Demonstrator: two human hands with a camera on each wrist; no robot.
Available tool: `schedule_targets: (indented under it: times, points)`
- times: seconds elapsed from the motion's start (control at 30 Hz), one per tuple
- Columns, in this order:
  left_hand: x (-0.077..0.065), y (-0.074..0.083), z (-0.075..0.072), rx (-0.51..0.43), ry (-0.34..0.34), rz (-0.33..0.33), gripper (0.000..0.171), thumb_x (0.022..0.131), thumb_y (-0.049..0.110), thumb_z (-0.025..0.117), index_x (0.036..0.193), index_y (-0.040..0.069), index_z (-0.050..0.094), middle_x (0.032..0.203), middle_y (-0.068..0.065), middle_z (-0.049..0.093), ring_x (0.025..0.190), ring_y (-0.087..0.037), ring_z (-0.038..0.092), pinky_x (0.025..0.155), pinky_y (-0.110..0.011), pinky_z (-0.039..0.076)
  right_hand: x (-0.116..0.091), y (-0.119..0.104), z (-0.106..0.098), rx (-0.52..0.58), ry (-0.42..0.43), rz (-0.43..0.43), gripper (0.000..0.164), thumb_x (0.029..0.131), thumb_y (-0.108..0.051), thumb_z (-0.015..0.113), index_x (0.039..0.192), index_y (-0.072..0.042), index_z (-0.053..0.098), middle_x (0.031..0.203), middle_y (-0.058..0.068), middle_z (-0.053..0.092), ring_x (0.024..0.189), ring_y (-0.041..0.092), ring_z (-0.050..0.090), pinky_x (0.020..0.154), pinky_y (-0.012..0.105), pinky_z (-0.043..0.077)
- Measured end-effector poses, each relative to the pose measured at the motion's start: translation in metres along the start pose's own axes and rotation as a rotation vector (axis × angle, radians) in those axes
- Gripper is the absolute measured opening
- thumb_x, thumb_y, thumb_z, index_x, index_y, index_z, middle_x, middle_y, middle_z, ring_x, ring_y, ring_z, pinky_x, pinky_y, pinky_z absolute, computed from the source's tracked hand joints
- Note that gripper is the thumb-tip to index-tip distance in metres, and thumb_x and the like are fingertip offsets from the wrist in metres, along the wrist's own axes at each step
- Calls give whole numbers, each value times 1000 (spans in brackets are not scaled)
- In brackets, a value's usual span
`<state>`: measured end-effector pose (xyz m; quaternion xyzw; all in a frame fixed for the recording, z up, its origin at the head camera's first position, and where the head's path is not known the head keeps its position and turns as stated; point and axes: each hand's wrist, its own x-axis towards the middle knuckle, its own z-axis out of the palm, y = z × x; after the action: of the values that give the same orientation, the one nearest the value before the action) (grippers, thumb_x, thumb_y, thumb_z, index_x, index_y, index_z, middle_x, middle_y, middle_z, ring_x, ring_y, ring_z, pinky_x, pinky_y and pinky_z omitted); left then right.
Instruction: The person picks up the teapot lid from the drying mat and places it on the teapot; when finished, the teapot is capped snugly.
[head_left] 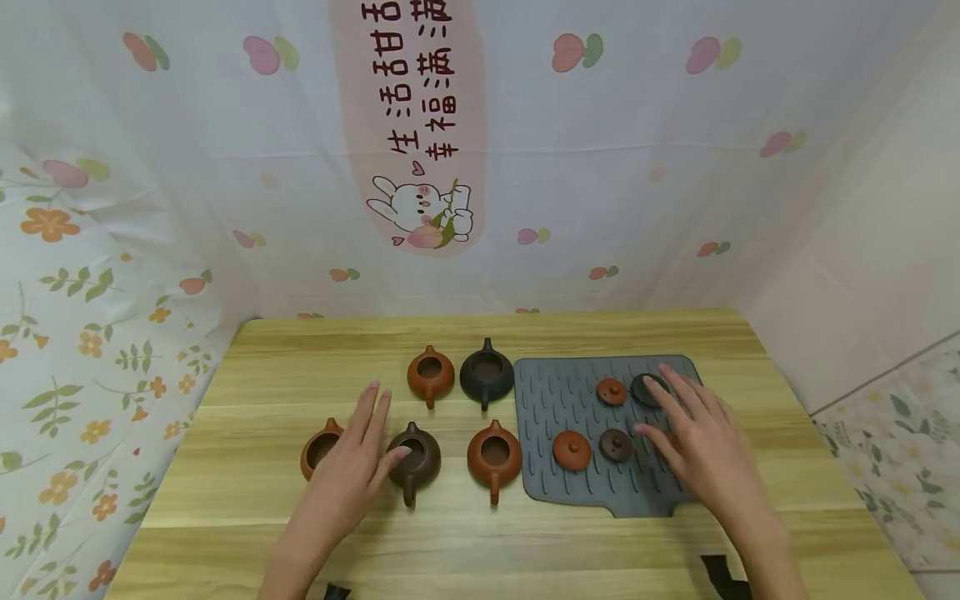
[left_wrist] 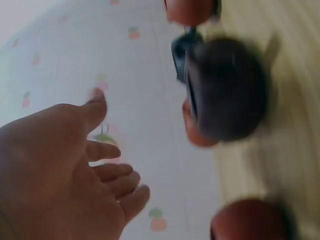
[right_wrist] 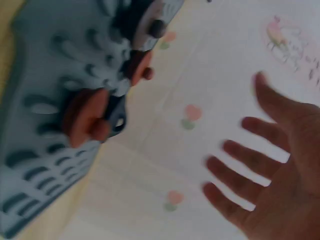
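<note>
Standing teapots: five on the bench (head_left: 480, 558), every top bare! Black teapot (head_left: 487, 375) at twelve o'clock, rear red teapot (head_left: 431, 375) at eleven, brown teapot (head_left: 422, 467) and left red teapot (head_left: 318, 451) out at nine, front red teapot (head_left: 495, 457) mid-bench.
Grey mat (head_left: 540, 417): over at three o'clock, lids knob-up. Small red lid (head_left: 612, 392) at its twelve, black lid (head_left: 647, 390) at one, large red lid (head_left: 572, 451) at nine, brown lid (head_left: 617, 447) mid-mat; the right wrist view gives another red lid (right_wrist: 85, 112), apparently under the hand.
Left hand (head_left: 348, 467): fingers apart, pinching nothing, over the nine o'clock pair; touching or not, cannot tell.
Right hand (head_left: 701, 437): fingers spread, empty, above the mat near the black lid.
Lids on pots: none!
Left apart: all five pots, by my count; judged by pairing, nothing's done yet.
</note>
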<state>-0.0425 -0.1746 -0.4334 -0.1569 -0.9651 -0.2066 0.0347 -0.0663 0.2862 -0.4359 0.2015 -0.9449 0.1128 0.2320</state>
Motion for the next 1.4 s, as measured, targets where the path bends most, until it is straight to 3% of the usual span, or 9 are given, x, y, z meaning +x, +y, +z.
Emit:
schedule_targets:
  times: [0.07, 0.13, 0.2, 0.33, 0.5, 0.8, 1.07, 1.27, 1.4]
  points:
    - [3, 8, 7, -77, -27, -9, 81, 111, 31, 67, 173, -1, 25, 181, -24, 21, 144, -45, 58, 90, -45, 62, -5, 6, 0, -5, -80, 67, 64, 106, -51, 68, 140, 3, 71, 139, 30, 69, 117, 53, 68, 95, 68, 56]
    - [7, 17, 15, -151, -50, -7, 80, 112, 30, 65, 174, 0, 24, 182, -21, 22, 142, -43, 61, 89, -45, 62, -9, 10, 0, -12, -177, 137, 56, 98, -34, 85, 135, 6, 72, 127, 30, 72, 100, 50, 73, 81, 64, 61]
    - [11, 24, 24, -220, -73, -4, 79, 113, 29, 64, 175, 1, 23, 182, -19, 22, 147, -43, 57, 99, -48, 61, -11, 13, 2, -14, -271, 204, 51, 92, -20, 90, 132, 6, 73, 118, 29, 74, 90, 47, 74, 69, 60, 61]
    - [16, 35, 41, -337, -112, 5, 78, 115, 25, 62, 175, 1, 19, 182, -19, 21, 162, -41, 38, 123, -59, 42, -12, 14, 6, 14, -388, 283, 40, 95, -14, 86, 128, 6, 73, 112, 25, 72, 84, 45, 74, 60, 56, 58]
    - [18, 46, 60, -434, -137, 42, 79, 115, 28, 61, 176, 2, 17, 181, -23, 23, 161, -42, 37, 123, -62, 41, -16, 14, 11, 38, -392, 290, 35, 91, -5, 88, 122, 5, 74, 110, 23, 69, 86, 43, 73, 62, 54, 60]
    - [22, 39, 98, -441, -46, 124, 82, 116, 43, 56, 177, 5, 16, 179, -27, 25, 159, -47, 40, 118, -62, 46, -13, 19, 10, 62, -428, 364, 28, 96, 2, 80, 122, 8, 73, 112, 24, 66, 94, 43, 71, 62, 54, 59]
    - [22, 49, 89, -487, -168, 18, 83, 113, 28, 65, 174, -3, 19, 181, -25, 21, 164, -41, 32, 125, -62, 38, -16, 25, 7, 70, -478, 372, 19, 95, 5, 79, 113, 6, 73, 106, 22, 66, 93, 42, 71, 66, 57, 59]
    - [22, 48, 98, -492, -138, 46, 82, 112, 24, 65, 172, -8, 19, 179, -30, 21, 163, -46, 31, 124, -63, 38, -20, 27, 9, 68, -474, 367, 19, 93, 4, 83, 108, 4, 72, 100, 19, 66, 89, 39, 71, 65, 55, 59]
    - [22, 48, 102, -516, -176, 27, 79, 114, 20, 62, 173, -6, 17, 181, -27, 17, 165, -43, 28, 126, -63, 36, -19, 29, 10, 65, -482, 362, 19, 93, 3, 84, 106, 3, 70, 98, 17, 65, 86, 35, 69, 63, 52, 58]
